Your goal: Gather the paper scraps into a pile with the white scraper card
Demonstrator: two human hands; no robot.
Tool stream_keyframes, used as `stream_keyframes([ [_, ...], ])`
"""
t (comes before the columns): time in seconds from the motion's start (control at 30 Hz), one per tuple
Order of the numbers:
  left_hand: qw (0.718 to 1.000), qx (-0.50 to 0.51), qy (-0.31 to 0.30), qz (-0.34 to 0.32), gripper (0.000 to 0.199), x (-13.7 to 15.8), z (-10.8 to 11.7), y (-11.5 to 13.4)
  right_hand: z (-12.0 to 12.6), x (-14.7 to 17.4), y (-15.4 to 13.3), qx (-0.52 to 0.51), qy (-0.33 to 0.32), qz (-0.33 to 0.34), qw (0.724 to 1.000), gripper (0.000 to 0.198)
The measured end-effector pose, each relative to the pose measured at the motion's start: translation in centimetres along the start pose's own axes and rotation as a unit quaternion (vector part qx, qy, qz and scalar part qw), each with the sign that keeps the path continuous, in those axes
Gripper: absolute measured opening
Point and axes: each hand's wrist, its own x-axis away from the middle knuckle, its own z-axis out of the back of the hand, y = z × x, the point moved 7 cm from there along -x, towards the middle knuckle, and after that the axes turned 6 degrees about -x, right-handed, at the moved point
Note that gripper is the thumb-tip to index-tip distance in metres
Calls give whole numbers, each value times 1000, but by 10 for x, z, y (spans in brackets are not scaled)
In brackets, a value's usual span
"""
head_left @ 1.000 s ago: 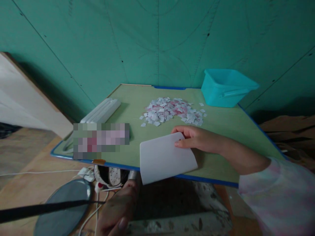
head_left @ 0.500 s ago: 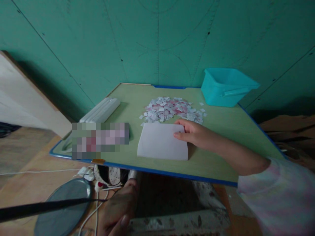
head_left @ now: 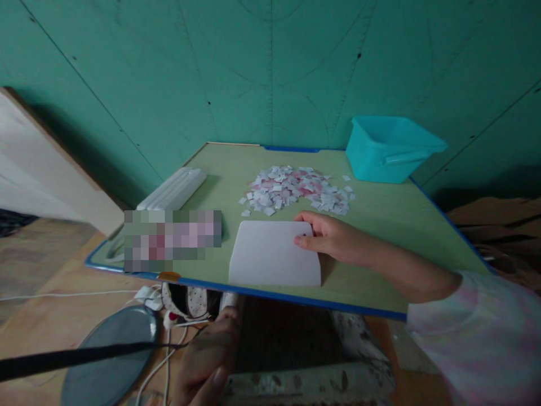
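My right hand [head_left: 319, 234] reaches in from the right and grips the upper right corner of a white sheet of paper [head_left: 273, 254], thumb on top and fingers behind. The sheet bends slightly, its lower edge close to the blue table edging. Just beyond it lies a loose heap of small white and pink paper pieces [head_left: 291, 187]. Below the table edge, my left hand [head_left: 209, 358] is closed, thumb showing; what it holds, if anything, is hidden. A black strap [head_left: 84, 356] runs up to it from the left.
A turquoise bin [head_left: 382, 158] stands at the table's back right corner. On the left lie a long white bundle [head_left: 173, 189] and a pixelated item [head_left: 181, 234]. Behind the table [head_left: 359, 282] rises a green wall. Cables and a grey round lid-like thing [head_left: 112, 361] are below left.
My right hand has drawn the paper slightly toward me and to the left, away from the heap. My left hand has barely moved.
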Motion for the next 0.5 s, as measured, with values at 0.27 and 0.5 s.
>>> stream_keyframes([
  [0.27,999,36,18,-33,25,-7,-12,12,-5,1,-2,-15,-13,-3,1000,29],
  [0.5,987,83,-34,-132,16,-30,-39,53,-9,4,-5,-6,-40,20,999,34],
])
